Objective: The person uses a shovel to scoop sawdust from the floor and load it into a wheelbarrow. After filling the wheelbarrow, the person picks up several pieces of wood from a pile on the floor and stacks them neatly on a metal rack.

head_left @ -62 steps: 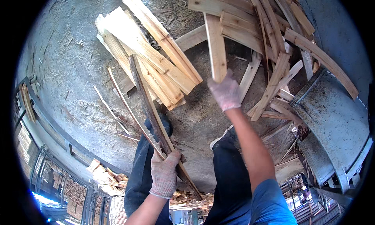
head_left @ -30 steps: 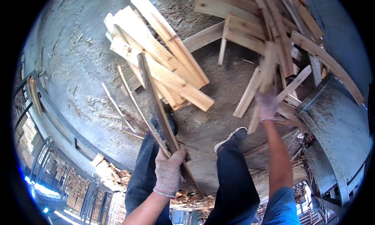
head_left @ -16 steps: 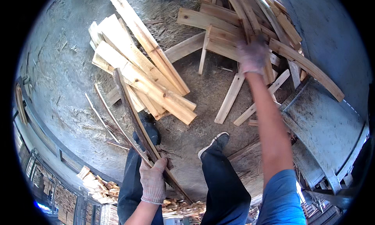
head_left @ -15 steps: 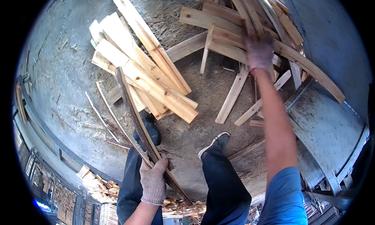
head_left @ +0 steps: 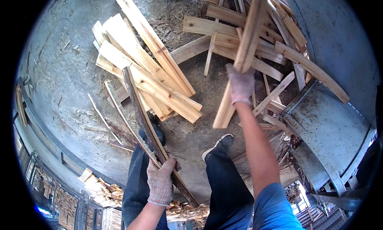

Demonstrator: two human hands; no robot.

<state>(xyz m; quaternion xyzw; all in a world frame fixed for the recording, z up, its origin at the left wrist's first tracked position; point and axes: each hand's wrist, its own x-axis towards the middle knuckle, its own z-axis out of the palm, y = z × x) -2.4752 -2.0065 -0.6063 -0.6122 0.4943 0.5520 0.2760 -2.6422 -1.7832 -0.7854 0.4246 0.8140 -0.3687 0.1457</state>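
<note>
My gloved left hand (head_left: pixel 160 182) is closed around dark bark-edged wood strips (head_left: pixel 140 106), which slant up and to the left above my leg. My right hand (head_left: pixel 241 84), also gloved, grips a long wooden board (head_left: pixel 252 32) near its middle. That board stands tilted, its far end over the loose pile of boards (head_left: pixel 229 14) at the upper right and its near end toward my shoe. Left of centre lies a fanned stack of pale boards (head_left: pixel 139 76) on the floor.
A grey metal sheet structure (head_left: pixel 331 118) stands at the right, with scrap wood beside it. Thin bark strips (head_left: pixel 99 116) lie on the floor to the left. A heap of short wood pieces (head_left: pixel 101 190) sits at the lower left. My shoes are between the piles.
My right hand has come back and left from the pile, bringing a board with it. The left hand has shifted slightly, still holding the bark-edged strips.
</note>
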